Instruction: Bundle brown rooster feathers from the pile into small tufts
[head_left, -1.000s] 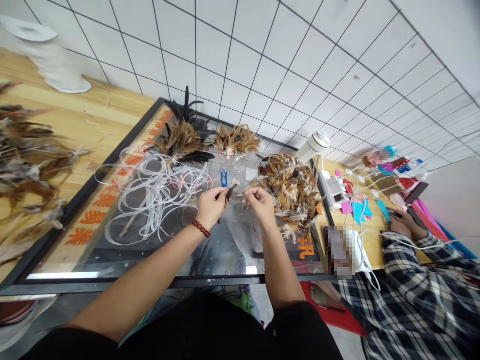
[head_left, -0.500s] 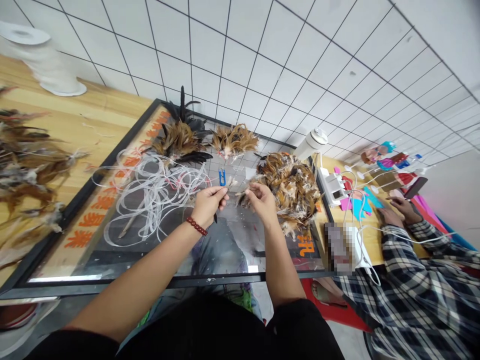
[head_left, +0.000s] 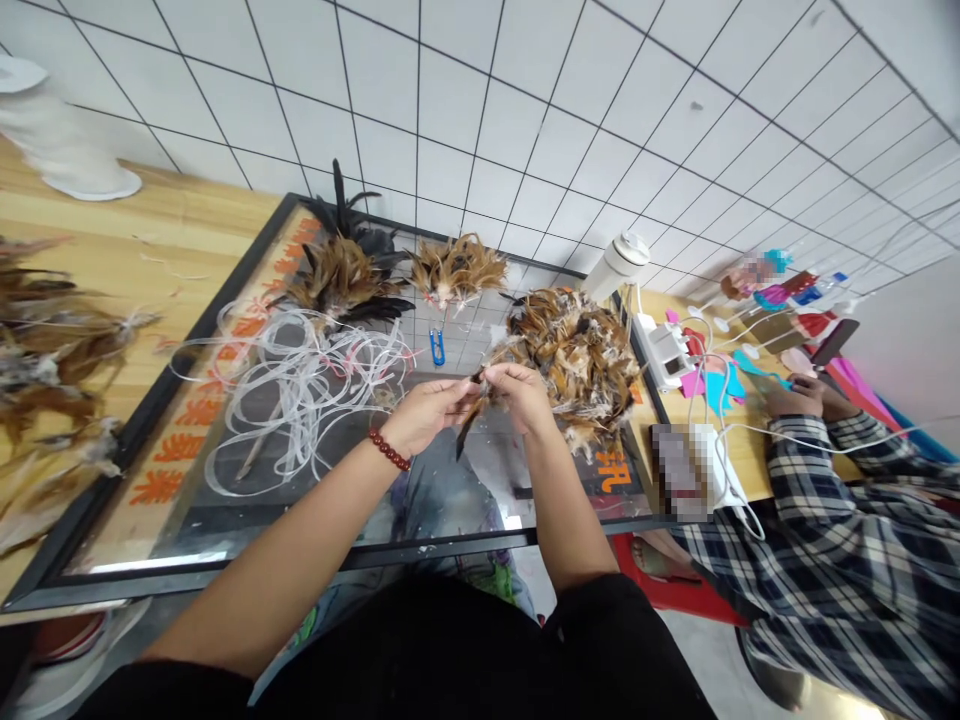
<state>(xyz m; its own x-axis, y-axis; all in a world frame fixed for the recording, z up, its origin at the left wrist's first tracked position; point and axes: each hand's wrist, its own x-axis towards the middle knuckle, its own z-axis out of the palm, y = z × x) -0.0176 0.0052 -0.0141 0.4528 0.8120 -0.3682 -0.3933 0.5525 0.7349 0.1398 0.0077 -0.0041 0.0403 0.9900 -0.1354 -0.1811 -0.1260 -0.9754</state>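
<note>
My left hand (head_left: 429, 414), with a red bead bracelet on the wrist, is closed in a pinch. My right hand (head_left: 523, 396) meets it fingertip to fingertip, pinching too. Between them is a brown feather (head_left: 468, 427), its dark tip hanging down below the fingers; its quill end is hidden. Just right of my right hand lies a big pile of brown feathers (head_left: 577, 360). Blue thread snips (head_left: 436, 347) rest on the glass beyond my left hand. A tangle of clear plastic strip (head_left: 300, 400) spreads to the left.
Feather bunches, one brown (head_left: 456, 270) and one brown and black (head_left: 349, 270), lie near the tiled wall. A white bottle (head_left: 616, 266) stands at the back right. More feathers (head_left: 52, 370) cover the left table. At the right, a co-worker's hands (head_left: 806, 395) are beside power cords.
My hands have come together, and the feather between them now hangs tip down. The view has shifted slightly. The co-worker's hands have drawn together.
</note>
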